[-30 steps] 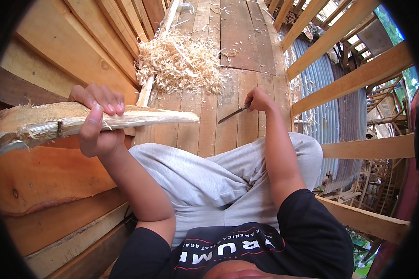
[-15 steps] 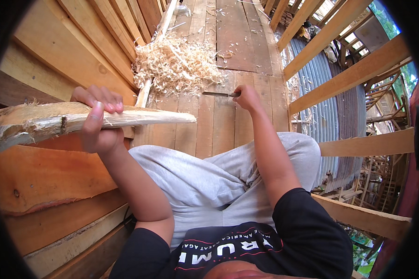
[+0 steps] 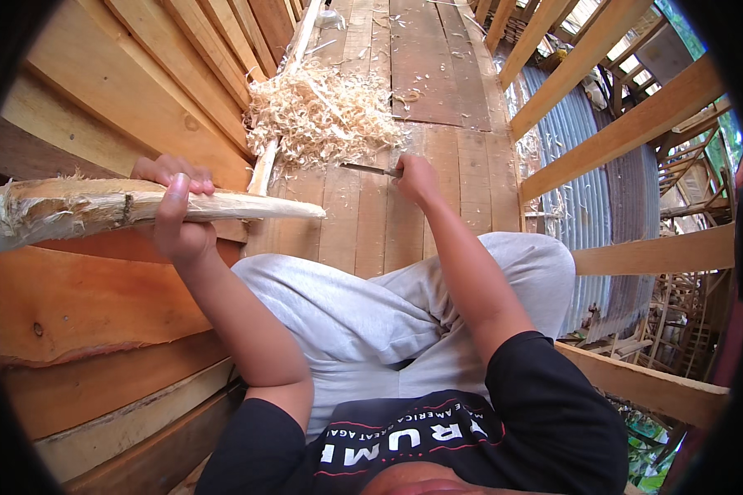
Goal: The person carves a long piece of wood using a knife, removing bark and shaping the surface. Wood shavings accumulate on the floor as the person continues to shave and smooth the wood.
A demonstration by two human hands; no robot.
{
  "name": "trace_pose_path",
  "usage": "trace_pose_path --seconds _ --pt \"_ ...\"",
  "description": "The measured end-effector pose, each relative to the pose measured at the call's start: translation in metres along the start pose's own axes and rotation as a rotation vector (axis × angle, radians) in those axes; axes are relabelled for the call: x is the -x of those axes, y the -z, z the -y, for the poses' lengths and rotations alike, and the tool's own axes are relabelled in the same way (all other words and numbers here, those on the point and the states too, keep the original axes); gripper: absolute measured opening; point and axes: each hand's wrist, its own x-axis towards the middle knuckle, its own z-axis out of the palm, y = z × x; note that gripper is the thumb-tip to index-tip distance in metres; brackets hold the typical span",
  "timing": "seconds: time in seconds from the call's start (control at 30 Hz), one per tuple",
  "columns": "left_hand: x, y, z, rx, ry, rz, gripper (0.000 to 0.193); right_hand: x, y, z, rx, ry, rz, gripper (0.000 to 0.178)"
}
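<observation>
A pale, partly shaved piece of wood [image 3: 248, 206] tapers to a narrow tip on the right, while its rough, fibrous end runs out of view at the left. My left hand [image 3: 177, 214] is wrapped round it near the middle, thumb on the near side and fingers curled over the far side. In my right hand [image 3: 415, 179] is a knife [image 3: 363, 168], gripped by its handle with the thin dark blade pointing left. The blade is held apart from the wood, beyond its tip and over the floorboards.
A heap of curled shavings [image 3: 322, 115] lies on the plank floor [image 3: 371, 231] ahead. A plank wall [image 3: 99, 91] stands close on the left. Wooden rails [image 3: 652, 249] border the right side, with corrugated metal sheets [image 3: 570, 148] beyond them. My crossed legs [image 3: 330, 305] are below the hands.
My right hand has moved left with the knife. The wood has shifted slightly left in my left hand, which keeps its grip.
</observation>
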Motion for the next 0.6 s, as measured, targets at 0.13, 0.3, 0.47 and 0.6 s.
trace_pose_path --seconds 0.13,0.3,0.47,0.6 --pt "-0.002 0.015 -0.005 0.089 0.006 0.025 0.016 -0.004 0.015 -0.013 -0.158 0.167 0.352 0.024" --pt "-0.005 0.011 -0.004 0.115 0.009 0.036 0.017 -0.006 0.007 -0.023 -0.114 0.152 0.322 0.021" --pt "-0.002 0.01 -0.002 0.126 0.011 0.055 0.017 -0.012 0.01 -0.016 -0.153 0.153 0.317 0.021" --pt "-0.003 0.005 0.004 0.116 0.014 0.054 0.016 -0.002 0.012 -0.015 0.035 0.117 0.301 0.02"
